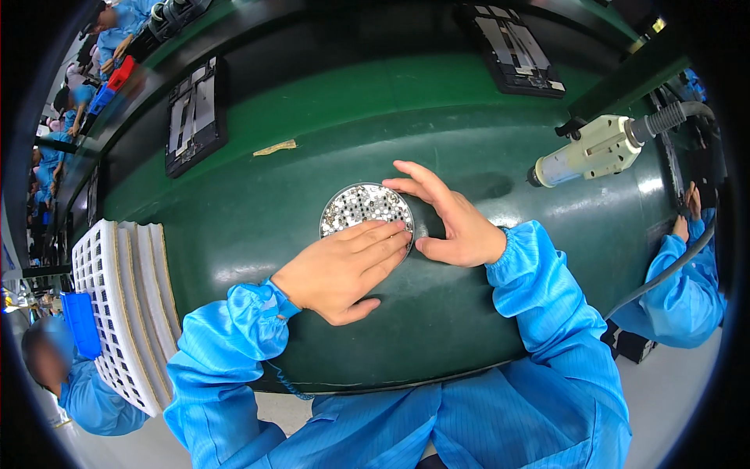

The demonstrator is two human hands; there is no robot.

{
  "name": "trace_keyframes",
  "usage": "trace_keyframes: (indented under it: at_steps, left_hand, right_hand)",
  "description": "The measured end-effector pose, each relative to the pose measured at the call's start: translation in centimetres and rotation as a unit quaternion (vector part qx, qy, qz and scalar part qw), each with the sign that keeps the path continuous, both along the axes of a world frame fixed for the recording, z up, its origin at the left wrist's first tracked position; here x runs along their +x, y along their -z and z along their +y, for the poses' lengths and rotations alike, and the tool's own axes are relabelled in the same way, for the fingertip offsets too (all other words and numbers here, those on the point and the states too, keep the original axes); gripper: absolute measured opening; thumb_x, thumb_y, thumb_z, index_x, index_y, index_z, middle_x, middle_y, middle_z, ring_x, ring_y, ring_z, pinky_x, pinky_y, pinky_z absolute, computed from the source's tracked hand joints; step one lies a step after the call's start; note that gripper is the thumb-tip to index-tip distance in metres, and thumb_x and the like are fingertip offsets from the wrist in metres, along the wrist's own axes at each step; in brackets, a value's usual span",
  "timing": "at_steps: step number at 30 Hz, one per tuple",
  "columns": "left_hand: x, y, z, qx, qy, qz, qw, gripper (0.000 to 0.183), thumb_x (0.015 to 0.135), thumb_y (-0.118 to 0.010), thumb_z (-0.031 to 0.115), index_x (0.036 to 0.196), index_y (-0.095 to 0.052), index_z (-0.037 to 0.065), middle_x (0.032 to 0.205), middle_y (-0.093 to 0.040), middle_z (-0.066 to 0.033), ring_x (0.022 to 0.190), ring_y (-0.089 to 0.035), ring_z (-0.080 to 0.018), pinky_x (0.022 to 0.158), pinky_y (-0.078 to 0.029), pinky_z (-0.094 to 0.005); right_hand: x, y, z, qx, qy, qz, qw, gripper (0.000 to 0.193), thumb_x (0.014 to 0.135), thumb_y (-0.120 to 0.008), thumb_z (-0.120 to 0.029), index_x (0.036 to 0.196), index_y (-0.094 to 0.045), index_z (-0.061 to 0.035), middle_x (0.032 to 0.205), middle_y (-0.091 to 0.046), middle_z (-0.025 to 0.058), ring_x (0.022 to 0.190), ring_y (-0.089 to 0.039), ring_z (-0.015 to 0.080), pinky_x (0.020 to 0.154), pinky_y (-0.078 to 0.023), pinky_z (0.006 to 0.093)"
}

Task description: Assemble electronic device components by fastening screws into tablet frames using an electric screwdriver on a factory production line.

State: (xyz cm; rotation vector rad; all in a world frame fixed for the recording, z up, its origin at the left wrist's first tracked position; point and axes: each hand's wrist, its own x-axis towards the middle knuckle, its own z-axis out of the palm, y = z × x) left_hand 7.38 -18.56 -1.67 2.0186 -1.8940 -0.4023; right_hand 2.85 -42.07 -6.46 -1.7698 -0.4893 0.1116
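Left hand [334, 272] over round tray [329, 205] (speckled), right hand [459, 228] beside — 2 dark devices [197, 117]

The head-worn fisheye camera looks down from close above the bench [437, 328], centring left hand [336, 272] and right hand [457, 228]; straight edges bow toward the frame's rim.

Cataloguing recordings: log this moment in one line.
left grip: fingers over small parts in round dish; right grip: open at dish rim; also: cream tool

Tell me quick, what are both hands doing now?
Left hand: open, fingers over the dish of small parts.
Right hand: open, curved beside the dish; I can't tell if it's touching.
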Motion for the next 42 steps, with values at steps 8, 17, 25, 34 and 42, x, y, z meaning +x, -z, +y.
trace_keyframes:
  at_steps: [8,17,25,34,42]
  left_hand:
    - [1.4,1.2,-1.0,-0.006,-0.013,-0.045,0.999,0.077,0.072,-0.069,0.032,0.132,-0.046,-0.012,0.142,-0.041,-0.0297,0.135,-0.040,-0.0408,0.114,-0.030,-0.0486]
    - [-3.6,1.3,-1.4,0.003,-0.063,-0.035,0.997,0.081,0.076,-0.066,0.045,0.131,-0.047,-0.012,0.144,-0.040,-0.0294,0.137,-0.036,-0.0406,0.116,-0.027,-0.0471]
    - [-3.7,1.0,-2.2,0.047,-0.137,-0.046,0.988,0.091,0.077,-0.067,0.053,0.136,-0.042,-0.011,0.145,-0.036,-0.0310,0.139,-0.033,-0.0432,0.115,-0.025,-0.0503]
    - [-4.3,0.8,-2.2,0.052,-0.235,-0.045,0.970,0.096,0.074,-0.069,0.057,0.133,-0.044,-0.014,0.144,-0.034,-0.0340,0.138,-0.030,-0.0476,0.114,-0.024,-0.0531]
    - [-6.2,2.1,-4.3,0.012,-0.324,-0.070,0.943,0.095,0.077,-0.069,0.053,0.136,-0.038,-0.014,0.144,-0.034,-0.0356,0.135,-0.033,-0.0520,0.112,-0.027,-0.0554]
  right_hand:
    - [-0.3,-0.3,-0.6,0.022,-0.011,0.066,0.998,0.096,0.066,-0.059,0.006,0.152,-0.016,-0.0057,0.146,-0.042,0.0203,0.138,-0.039,0.0295,0.114,-0.026,0.0381]
    - [-1.2,-1.0,-1.0,-0.060,-0.056,-0.015,0.997,0.101,0.063,-0.064,-0.001,0.152,-0.014,-0.0038,0.149,-0.038,0.0216,0.138,-0.037,0.0364,0.113,-0.030,0.0413]
    - [-1.2,-1.1,-1.7,-0.039,-0.068,-0.007,0.997,0.099,0.066,-0.066,-0.002,0.150,-0.015,-0.0011,0.144,-0.040,0.0254,0.134,-0.039,0.0415,0.112,-0.032,0.0437]
    - [-1.3,-0.3,-2.5,-0.016,-0.058,0.035,0.998,0.101,0.063,-0.061,-0.004,0.152,-0.012,-0.0057,0.147,-0.042,0.0200,0.134,-0.043,0.0369,0.111,-0.032,0.0414]
    - [-0.9,-0.6,-3.4,-0.016,-0.057,0.019,0.998,0.098,0.067,-0.065,-0.003,0.151,-0.015,-0.0058,0.141,-0.046,0.0257,0.127,-0.049,0.0421,0.105,-0.040,0.0418]
